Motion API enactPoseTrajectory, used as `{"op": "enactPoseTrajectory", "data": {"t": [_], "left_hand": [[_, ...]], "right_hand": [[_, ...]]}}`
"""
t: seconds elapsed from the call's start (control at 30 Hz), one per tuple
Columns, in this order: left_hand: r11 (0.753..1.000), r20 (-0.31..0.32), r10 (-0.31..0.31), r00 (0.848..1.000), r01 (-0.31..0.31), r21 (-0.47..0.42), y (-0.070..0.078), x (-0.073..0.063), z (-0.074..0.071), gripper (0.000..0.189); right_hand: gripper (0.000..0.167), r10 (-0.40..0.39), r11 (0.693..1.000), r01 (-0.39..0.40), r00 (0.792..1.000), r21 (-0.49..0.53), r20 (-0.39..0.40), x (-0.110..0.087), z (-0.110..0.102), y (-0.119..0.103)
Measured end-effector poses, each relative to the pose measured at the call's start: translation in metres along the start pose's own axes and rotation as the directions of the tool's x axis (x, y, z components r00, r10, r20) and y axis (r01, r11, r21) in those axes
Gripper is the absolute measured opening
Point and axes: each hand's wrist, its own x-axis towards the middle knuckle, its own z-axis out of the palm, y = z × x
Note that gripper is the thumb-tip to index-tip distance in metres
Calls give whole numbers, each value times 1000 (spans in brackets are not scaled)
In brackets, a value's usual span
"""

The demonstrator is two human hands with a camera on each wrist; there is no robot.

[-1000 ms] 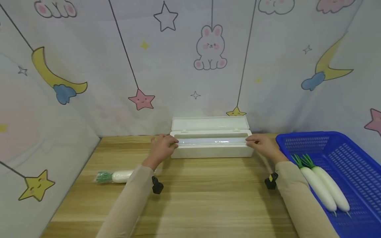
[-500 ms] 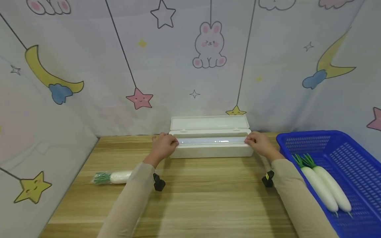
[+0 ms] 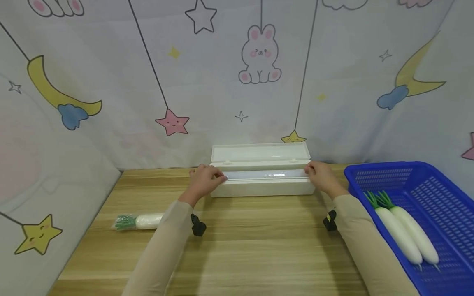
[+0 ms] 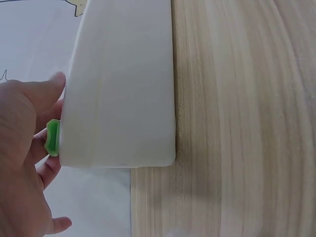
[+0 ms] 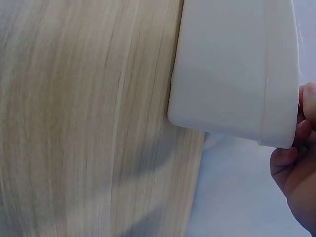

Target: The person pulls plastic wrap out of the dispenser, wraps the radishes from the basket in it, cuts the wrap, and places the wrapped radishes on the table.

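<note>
A long white cling film dispenser box [image 3: 263, 189] stands on the table against the back curtain, its lid [image 3: 261, 153] raised. A shiny strip of cling film [image 3: 264, 174] lies along its opening. My left hand [image 3: 203, 180] is at the box's left end, thumb and fingers curled at the film's edge; a small green plastic piece [image 4: 52, 138] shows beside these fingers in the left wrist view. At the right end my right hand [image 3: 323, 177] pinches at the film's corner, fingertips by the rim. The film between either hand's fingertips is mostly hidden.
A plastic-wrapped white radish [image 3: 148, 221] lies on the table [image 3: 259, 255] at left, partly behind my left sleeve. On the right, a blue basket [image 3: 385, 165] holds two white radishes [image 3: 401, 232] with green tops. A printed curtain [image 3: 214, 94] hangs behind.
My left fingertips have shifted slightly right over the film's edge. My right hand has risen a little at its corner. The box and radishes stay in place; the head view has shifted slightly.
</note>
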Motion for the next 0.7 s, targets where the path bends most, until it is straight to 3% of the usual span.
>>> {"op": "enactPoseTrajectory", "data": {"t": [0.2, 0.37, 0.5, 0.7], "left_hand": [[999, 12, -9, 1000, 9, -36, 4, 2, 0, 23], [998, -17, -44, 999, 43, -50, 6, 5, 2, 20], [998, -43, -63, 997, 62, -18, 10, 8, 7, 23], [998, -46, -22, 999, 24, 56, 25, 19, 15, 32]], "right_hand": [[21, 44, 998, -43, 999, 49, -26, 0, -1, 0], [23, 86, 993, -85, 996, 86, -16, 1, -1, 0], [25, 128, 986, -127, 992, 104, 1, 3, 0, 0], [28, 190, 973, -192, 981, 129, 27, 6, 2, 1]]}}
